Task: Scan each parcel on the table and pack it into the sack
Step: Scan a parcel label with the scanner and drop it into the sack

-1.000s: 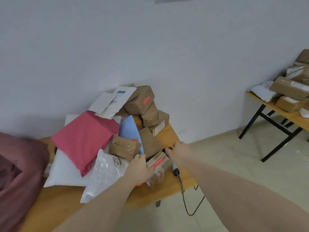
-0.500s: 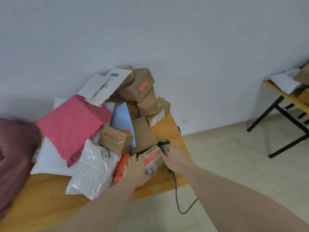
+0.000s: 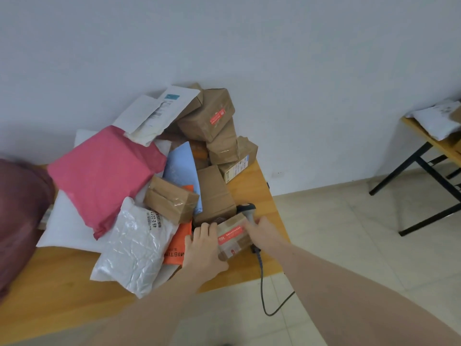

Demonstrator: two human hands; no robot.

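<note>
Both hands have closed in since a second ago. Left hand (image 3: 204,245) now wraps the near-left end of the small taped box (image 3: 233,236), fingers curled over its top. Right hand (image 3: 262,229) grips the scanner (image 3: 248,211) handle, its head poking out behind the box. Box sits at the table (image 3: 252,193) front-right corner, against the parcel heap (image 3: 174,181). Sack (image 3: 22,216), maroon, at far left. Risks: the scanner cable (image 3: 264,293) hangs over the table edge and could snag; lifting the box may shift the cartons leaning beside it.
</note>
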